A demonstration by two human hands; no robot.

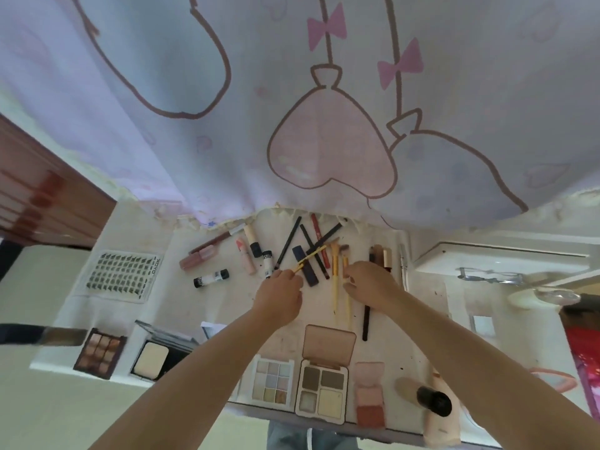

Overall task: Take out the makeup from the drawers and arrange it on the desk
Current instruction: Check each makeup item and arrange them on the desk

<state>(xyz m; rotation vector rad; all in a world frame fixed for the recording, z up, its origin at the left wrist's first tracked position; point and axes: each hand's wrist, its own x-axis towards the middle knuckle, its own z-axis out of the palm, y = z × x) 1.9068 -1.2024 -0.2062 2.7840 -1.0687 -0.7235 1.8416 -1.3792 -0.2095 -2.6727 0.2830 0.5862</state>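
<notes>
Desk (pixel 156 241), white: makeup laid out. Left hand (pixel 279 295) pinches a yellow-and-black pencil (pixel 310 256) above the pile of dark pencils (pixel 308 248) at desk centre. Right hand (pixel 370 284), fingers curled, grips a yellow-handled brush (pixel 335 287) just right of that pile. Lash tray (pixel 121 276), left of pile, lettering too blurred to read.

Printed cloth curtain (pixel 292 92) hangs above a stained, matt white tabletop (pixel 156 306); glossy plastic palette (pixel 323 381) lies open.
</notes>
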